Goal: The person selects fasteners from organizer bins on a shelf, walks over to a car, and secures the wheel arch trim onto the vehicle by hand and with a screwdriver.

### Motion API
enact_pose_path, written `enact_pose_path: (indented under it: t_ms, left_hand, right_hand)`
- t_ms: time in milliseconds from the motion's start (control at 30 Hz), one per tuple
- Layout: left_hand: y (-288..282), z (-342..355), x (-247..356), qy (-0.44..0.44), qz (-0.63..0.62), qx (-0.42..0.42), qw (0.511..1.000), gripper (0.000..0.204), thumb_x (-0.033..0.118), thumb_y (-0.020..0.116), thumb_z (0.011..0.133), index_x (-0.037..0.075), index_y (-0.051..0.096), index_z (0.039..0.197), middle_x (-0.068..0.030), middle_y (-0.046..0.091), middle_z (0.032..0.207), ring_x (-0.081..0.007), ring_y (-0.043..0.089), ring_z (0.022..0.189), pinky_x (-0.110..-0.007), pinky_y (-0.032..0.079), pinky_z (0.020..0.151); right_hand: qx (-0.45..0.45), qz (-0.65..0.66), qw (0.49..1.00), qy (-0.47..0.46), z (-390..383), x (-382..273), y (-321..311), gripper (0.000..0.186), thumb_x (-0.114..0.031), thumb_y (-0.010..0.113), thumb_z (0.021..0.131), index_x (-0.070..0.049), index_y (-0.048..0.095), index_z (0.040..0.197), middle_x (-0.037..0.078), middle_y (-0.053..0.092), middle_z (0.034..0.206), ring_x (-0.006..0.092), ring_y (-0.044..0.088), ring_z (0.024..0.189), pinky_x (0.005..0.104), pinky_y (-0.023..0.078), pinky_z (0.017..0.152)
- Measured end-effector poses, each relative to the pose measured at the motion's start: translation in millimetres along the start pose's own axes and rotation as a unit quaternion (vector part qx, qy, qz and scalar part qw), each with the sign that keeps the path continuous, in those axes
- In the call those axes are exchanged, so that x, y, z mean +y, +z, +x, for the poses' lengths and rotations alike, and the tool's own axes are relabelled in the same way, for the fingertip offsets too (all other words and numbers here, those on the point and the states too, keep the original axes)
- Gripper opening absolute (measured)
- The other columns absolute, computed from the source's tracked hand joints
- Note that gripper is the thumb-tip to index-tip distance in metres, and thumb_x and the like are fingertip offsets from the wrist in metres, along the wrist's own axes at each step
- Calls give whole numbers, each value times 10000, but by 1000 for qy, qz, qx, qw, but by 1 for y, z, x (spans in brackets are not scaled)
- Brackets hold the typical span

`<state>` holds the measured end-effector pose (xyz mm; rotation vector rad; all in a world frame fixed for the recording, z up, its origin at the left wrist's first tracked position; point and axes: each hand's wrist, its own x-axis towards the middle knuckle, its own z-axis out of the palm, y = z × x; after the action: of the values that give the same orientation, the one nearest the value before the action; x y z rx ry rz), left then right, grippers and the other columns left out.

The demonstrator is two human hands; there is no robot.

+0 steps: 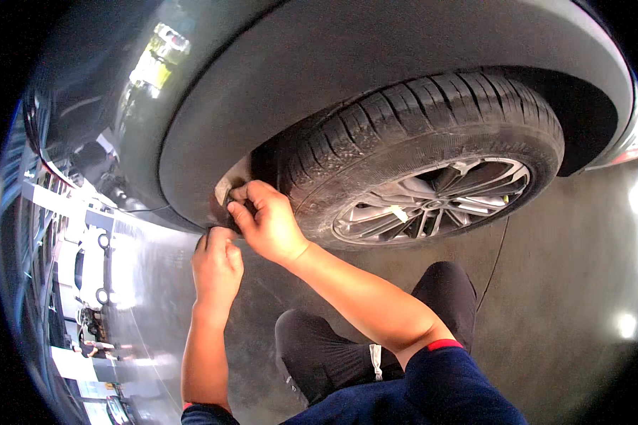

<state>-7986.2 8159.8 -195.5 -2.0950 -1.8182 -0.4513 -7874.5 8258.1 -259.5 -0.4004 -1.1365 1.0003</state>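
Matte dark-grey plastic wheel-arch trim [376, 49] is curving over the black rubber tyre [404, 152]. The bare left hand [217, 268] and bare right hand [266, 223] are curling at the trim's lower end; what they're gripping, I cannot tell.

Glossy grey floor [567, 262]; dark seam [494, 261]; bright glare [627, 326]
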Motion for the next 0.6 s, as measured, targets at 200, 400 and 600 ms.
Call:
enact_pose_path:
  t_ms: [200,400,600]
  left_hand:
    - [-4,-1,0,-14,11,4,1000,111,21,601,853,44,595,962,-175,647,874,-409,639,820,-514,526,713]
    - [-5,-1,-4,6,-6,28,1000,108,57,615,858,62,601,966,-160,652,869,-394,649,820,-506,539,721]
    - [-9,-3,-1,-25,-29,10,999,105,44,593,865,45,604,970,-180,645,864,-409,641,821,-504,528,729]
  right_hand:
    - [-56,-38,997,35,7,-7,-2,122,-43,743,898,25,656,950,152,661,834,187,621,719,335,504,653]
    - [-143,4,987,67,12,-6,-15,140,-56,677,981,38,643,1080,64,700,915,85,609,781,253,516,681]
    - [-106,-104,986,78,13,-26,-15,198,-108,712,943,30,612,1045,238,708,1018,388,709,917,403,554,790]
